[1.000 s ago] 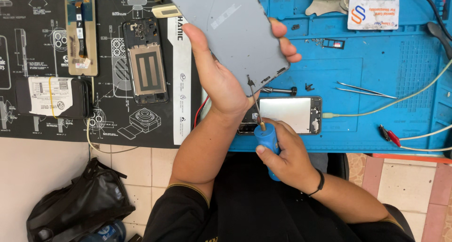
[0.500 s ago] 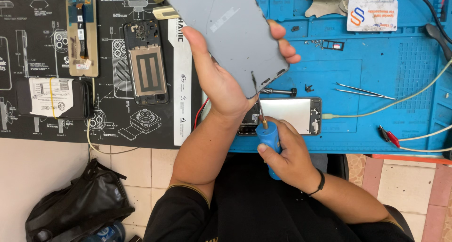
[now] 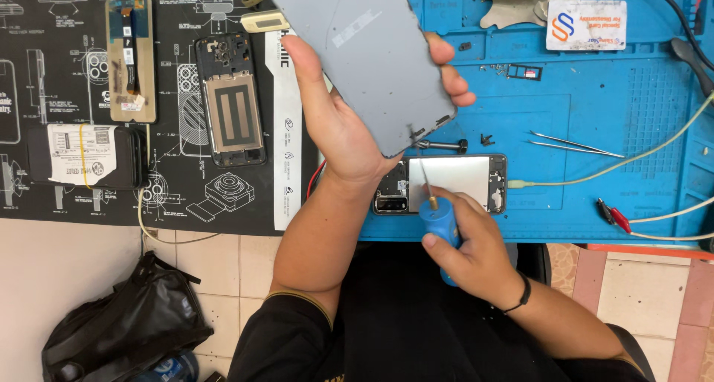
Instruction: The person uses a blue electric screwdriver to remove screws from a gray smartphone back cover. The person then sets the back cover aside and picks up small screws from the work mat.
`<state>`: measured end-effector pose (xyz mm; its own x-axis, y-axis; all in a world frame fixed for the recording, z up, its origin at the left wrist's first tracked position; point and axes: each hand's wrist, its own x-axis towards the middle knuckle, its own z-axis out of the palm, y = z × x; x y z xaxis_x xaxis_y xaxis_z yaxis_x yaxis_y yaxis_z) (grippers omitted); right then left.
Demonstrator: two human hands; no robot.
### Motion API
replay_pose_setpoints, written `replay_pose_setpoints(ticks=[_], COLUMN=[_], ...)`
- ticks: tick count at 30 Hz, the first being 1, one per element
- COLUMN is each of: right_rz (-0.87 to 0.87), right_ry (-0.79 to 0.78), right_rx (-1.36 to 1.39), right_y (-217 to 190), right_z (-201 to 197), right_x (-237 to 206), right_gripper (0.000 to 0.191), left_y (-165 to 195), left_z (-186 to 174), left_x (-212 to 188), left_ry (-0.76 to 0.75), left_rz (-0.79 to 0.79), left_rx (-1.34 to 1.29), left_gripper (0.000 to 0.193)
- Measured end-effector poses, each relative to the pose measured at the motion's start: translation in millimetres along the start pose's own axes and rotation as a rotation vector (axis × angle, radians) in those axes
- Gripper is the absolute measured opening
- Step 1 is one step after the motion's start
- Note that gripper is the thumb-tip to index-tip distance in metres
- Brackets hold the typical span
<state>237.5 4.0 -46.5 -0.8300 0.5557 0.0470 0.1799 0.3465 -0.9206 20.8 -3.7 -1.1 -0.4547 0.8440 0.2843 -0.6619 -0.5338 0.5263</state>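
Grey phone back panel (image 3: pixel 364 55) is held up in the left hand (image 3: pixel 349 129), tilted, above the surface; thumb on the near face, fingertips (image 3: pixel 454 84) wrapped over the far edge. Left grip is clenched on the panel.

Blue-handled screwdriver (image 3: pixel 440 229) is grasped in the right hand (image 3: pixel 472 252), grip closed around the handle. Thin shaft points up, tip touching the panel's lower corner, at or near a small dark mark there. A black band is worn on the right wrist.

Opened phone (image 3: pixel 446 183) lies flat on the blue mat (image 3: pixel 595 129), directly below the panel, between the two hands, with a pale plate showing and dark parts at its left end. A pale cable (image 3: pixel 632 159) runs from its right end off to the right.

On the blue mat: tweezers (image 3: pixel 576 144) right of the phone, a small black tool (image 3: pixel 442 145) just under the panel's corner, red clips (image 3: pixel 613 214) near the mat's front edge, a white card (image 3: pixel 586 23) at the top.

On the black diagram mat (image 3: pixel 44 196) to the left: a phone frame with a copper-coloured coil (image 3: pixel 230 103), a narrow screen part with a ribbon (image 3: pixel 131 58), a dark phone wrapped in a paper note (image 3: pixel 82 155).

A black bag (image 3: pixel 126 326) sits on the tiled floor, bottom left.
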Motion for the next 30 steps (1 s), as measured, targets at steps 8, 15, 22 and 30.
replay_pose_setpoints(ticks=[8, 15, 22, 30], right_rz=[0.039, 0.018, 0.018, 0.014], right_ry=[0.038, 0.032, 0.027, 0.011], right_rx=[-0.044, -0.017, -0.047, -0.041], right_y=[4.2, 3.9, 0.7, -1.2], right_z=[-7.7, -5.0, -3.0, -3.7], right_x=[1.4, 2.3, 3.6, 4.6], right_gripper=[0.056, 0.057, 0.059, 0.059], left_y=[1.7, -0.2, 1.0, 0.8], left_z=[-0.7, -2.6, -3.8, -3.8], left_x=[0.2, 0.1, -0.9, -2.7], left_ry=[-0.008, -0.028, -0.009, -0.017], left_rz=[-0.013, -0.053, -0.097, -0.103], left_rx=[0.003, 0.011, -0.074, -0.130], left_gripper=[0.095, 0.098, 0.101, 0.101])
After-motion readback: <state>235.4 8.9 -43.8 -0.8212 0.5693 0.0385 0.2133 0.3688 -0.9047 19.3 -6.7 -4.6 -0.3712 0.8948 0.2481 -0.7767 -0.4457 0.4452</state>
